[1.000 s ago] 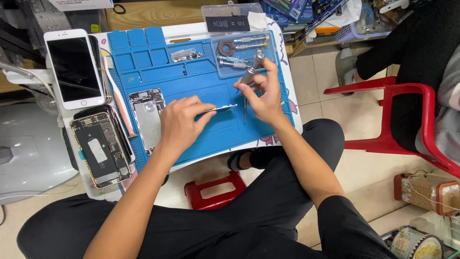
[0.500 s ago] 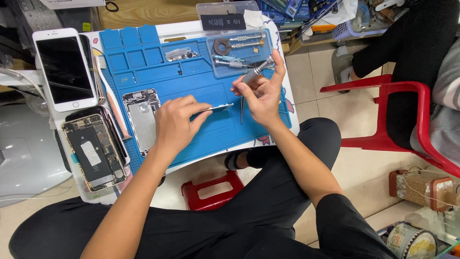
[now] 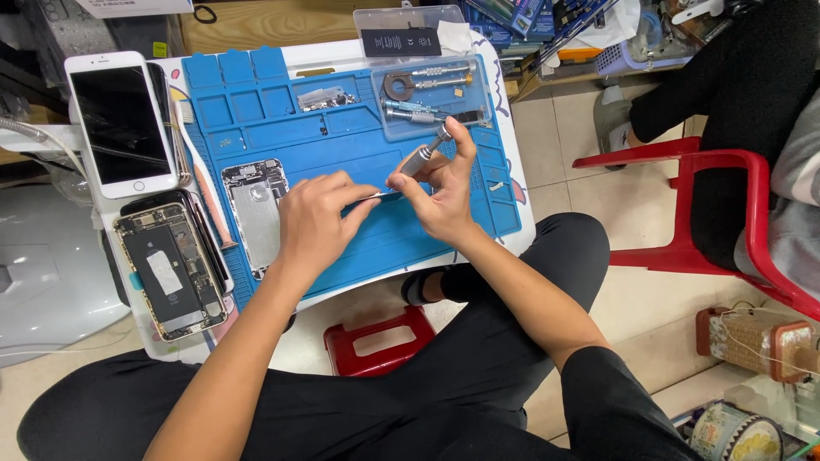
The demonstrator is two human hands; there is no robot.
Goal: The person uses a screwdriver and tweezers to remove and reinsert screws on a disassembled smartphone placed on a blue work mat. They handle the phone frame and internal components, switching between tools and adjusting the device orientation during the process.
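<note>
My left hand (image 3: 314,220) pinches thin metal tweezers (image 3: 382,195) over the blue repair mat (image 3: 342,154), their tips pointing right. My right hand (image 3: 444,192) meets those tips and grips a small silver screwdriver (image 3: 424,154), which is tilted up and to the right. Both hands hover close together above the middle of the mat. A silver phone back housing (image 3: 254,209) lies on the mat just left of my left hand. Whatever sits between the tweezer tips is too small to see.
A white phone with a dark screen (image 3: 120,119) and an opened phone showing its insides (image 3: 169,269) lie left of the mat. A clear tray of screwdriver bits (image 3: 427,98) sits at the mat's far side. A red stool (image 3: 376,341) stands below, a red chair (image 3: 726,222) with a seated person to the right.
My right hand has tipped the screwdriver upward and brought its fingers to the tweezer tips. The left hand has stayed nearly in place with the tweezers.
</note>
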